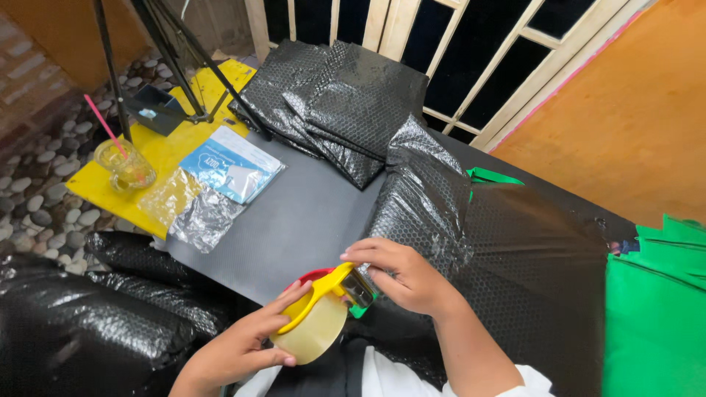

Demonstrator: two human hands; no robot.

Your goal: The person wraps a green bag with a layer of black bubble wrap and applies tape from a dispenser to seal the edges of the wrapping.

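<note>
Low over the grey work mat (294, 220), the left hand (239, 345) cups the clear tape roll (312, 331) of a yellow tape dispenser (323, 294); the right hand (401, 276) pinches its metal cutter end. It looks light and rigid, and the handle seems the safest hold, clear of the blade

Both hands, the left hand (243, 345) and the right hand (401, 276), are bare, without gloves, rings or a watch. The forearms are uncovered too. A white short sleeve (533, 381) shows at the right arm's upper end.
</note>
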